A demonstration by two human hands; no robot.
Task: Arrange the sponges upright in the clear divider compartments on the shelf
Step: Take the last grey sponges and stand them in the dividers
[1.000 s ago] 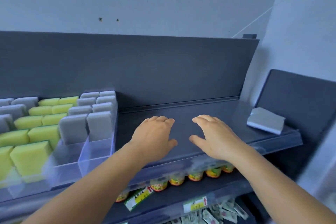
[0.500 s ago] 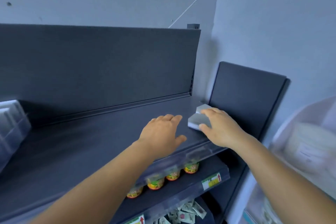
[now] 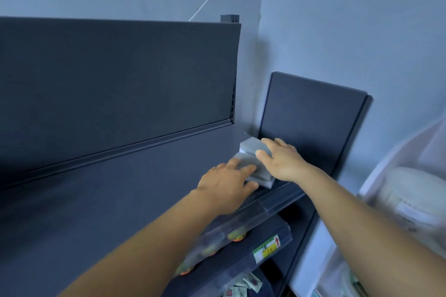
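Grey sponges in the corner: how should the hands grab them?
The grey sponges lie flat at the shelf's right end. Probably pinch the long side edges, coming from above and in front: the side panel blocks the right, and only the edges give fingers purchase.

- Pale grey sponges [image 3: 251, 146]
- Dark charcoal shelf [image 3: 120, 188], back panel [image 3: 115, 75] and side panel [image 3: 311, 123]
- Light blue-grey wall [image 3: 350, 19]
- Yellow and green price label [image 3: 266, 248] with a red arrow

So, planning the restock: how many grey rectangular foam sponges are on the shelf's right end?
2 visible: one grey foam sponge by the side panel under the right hand, another nearer, under the left hand. More may be hidden.
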